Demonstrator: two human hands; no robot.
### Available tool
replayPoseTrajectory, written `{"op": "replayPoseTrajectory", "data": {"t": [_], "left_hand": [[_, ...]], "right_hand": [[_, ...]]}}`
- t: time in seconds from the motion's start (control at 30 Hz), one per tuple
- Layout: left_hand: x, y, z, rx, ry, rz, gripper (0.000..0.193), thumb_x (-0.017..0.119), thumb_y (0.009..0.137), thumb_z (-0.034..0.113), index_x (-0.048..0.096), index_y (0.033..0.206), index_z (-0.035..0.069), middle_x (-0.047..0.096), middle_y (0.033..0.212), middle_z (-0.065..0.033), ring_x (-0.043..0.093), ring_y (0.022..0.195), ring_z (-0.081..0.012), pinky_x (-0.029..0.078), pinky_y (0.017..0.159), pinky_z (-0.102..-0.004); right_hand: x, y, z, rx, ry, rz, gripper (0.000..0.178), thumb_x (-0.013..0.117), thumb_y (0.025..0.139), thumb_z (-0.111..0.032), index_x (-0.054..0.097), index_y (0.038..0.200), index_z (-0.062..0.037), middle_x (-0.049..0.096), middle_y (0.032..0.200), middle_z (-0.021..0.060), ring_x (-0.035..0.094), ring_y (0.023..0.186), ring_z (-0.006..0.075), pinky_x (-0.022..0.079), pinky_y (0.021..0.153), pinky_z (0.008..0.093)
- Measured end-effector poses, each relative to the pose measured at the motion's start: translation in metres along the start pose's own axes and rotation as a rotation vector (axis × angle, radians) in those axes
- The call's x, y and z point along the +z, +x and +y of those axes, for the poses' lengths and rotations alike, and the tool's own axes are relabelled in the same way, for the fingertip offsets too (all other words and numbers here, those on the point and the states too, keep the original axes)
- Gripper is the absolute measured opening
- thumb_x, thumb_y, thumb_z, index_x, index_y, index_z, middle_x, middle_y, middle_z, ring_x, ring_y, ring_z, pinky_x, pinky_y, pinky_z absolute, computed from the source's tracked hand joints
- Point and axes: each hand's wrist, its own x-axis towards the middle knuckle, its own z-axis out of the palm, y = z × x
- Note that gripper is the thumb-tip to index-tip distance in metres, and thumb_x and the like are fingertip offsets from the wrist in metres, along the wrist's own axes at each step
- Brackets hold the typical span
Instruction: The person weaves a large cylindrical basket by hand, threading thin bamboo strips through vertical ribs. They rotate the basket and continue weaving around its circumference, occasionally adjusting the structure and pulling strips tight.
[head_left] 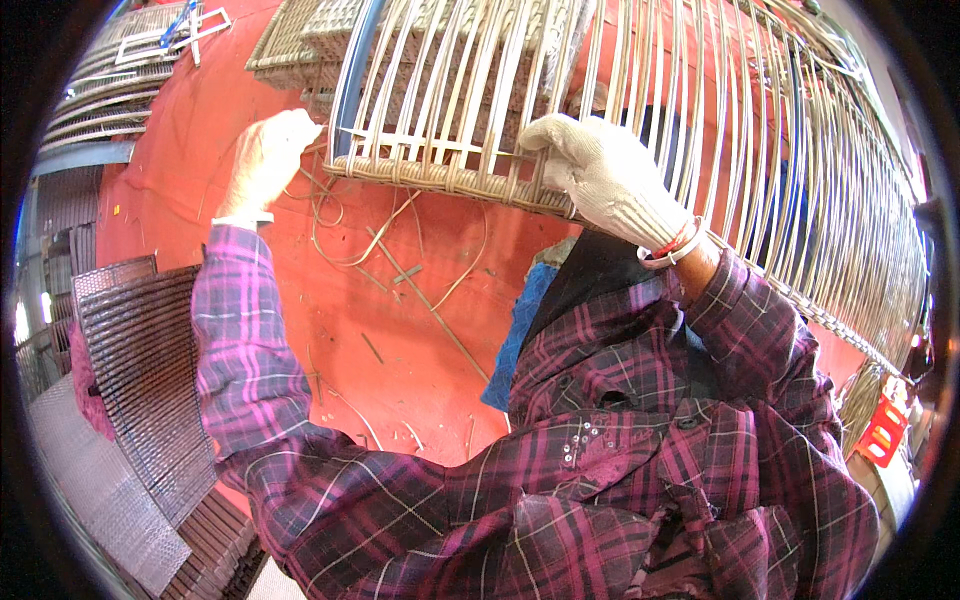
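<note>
Big wicker frame (425, 178), pale slats (845, 190) and all, swept from twelve round to three o'clock! Between one and two, the gloved right hand (600, 180) curled over those slats; whether it clamped one could not be told. Over at ten, the left hand (268, 165) hung just beside the frame's corner, its grip unreadable in the glare! Loose strands (430, 306) littered the red floor (345, 325) towards nine.

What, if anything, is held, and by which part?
Cannot be told: the right hand curls at the near edge of the wicker frame; the left hand is overexposed.
</note>
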Motion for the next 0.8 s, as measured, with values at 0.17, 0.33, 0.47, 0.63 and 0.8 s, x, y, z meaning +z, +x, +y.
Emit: {"op": "replayPoseTrajectory", "data": {"t": [0.17, 0.33, 0.47, 0.63, 0.8], "left_hand": [[-0.01, 0.044, -0.009, -0.213, -0.056, -0.182, 0.032, 0.064, 0.092, 0.03, 0.062, 0.078, 0.002, 0.053, 0.066, -0.0053, 0.048, 0.063, -0.0128, 0.04, 0.06, -0.0327], [0.0, 0.06, -0.022, -0.187, -0.136, -0.097, 0.033, 0.065, 0.091, 0.032, 0.06, 0.074, 0.004, 0.052, 0.066, -0.0006, 0.045, 0.063, -0.0103, 0.037, 0.059, -0.0307], [0.008, 0.04, -0.028, -0.371, -0.31, -0.13, 0.033, 0.068, 0.091, 0.03, 0.06, 0.071, 0.005, 0.051, 0.066, 0.001, 0.046, 0.063, -0.0092, 0.038, 0.059, -0.0289], [0.01, 0.022, -0.022, -0.36, -0.453, -0.05, 0.038, 0.071, 0.088, 0.033, 0.06, 0.068, 0.003, 0.047, 0.061, 0.0009, 0.041, 0.06, -0.0089, 0.034, 0.056, -0.0294], [0.002, -0.002, -0.012, -0.436, -0.341, -0.13, 0.035, 0.07, 0.09, 0.032, 0.059, 0.069, 0.006, 0.047, 0.064, 0.0028, 0.042, 0.062, -0.007, 0.034, 0.058, -0.0266]], "right_hand": [[-0.001, 0.005, 0.0, 0.107, 0.127, -0.066, 0.025, 0.055, 0.086, -0.012, 0.066, 0.109, -0.0128, 0.067, 0.079, 0.017, 0.067, 0.078, 0.0367, 0.052, 0.071, 0.0455], [-0.008, 0.006, -0.006, 0.069, 0.066, -0.019, 0.028, 0.059, 0.085, -0.014, 0.065, 0.113, -0.013, 0.068, 0.085, 0.0162, 0.067, 0.083, 0.0369, 0.052, 0.075, 0.0449], [-0.021, 0.014, -0.016, -0.014, -0.125, 0.272, 0.035, 0.066, 0.086, -0.015, 0.063, 0.121, -0.0104, 0.066, 0.105, 0.0118, 0.063, 0.096, 0.0334, 0.051, 0.083, 0.041], [0.003, 0.049, -0.041, -0.217, -0.281, -0.011, 0.026, 0.07, 0.08, -0.021, 0.063, 0.102, -0.0089, 0.064, 0.099, 0.0103, 0.062, 0.094, 0.0302, 0.051, 0.08, 0.0438], [0.026, 0.042, -0.055, -0.172, -0.322, -0.138, 0.047, 0.078, 0.074, -0.039, 0.061, 0.102, -0.0054, 0.063, 0.097, 0.01, 0.059, 0.098, 0.0308, 0.049, 0.077, 0.0446]]}}
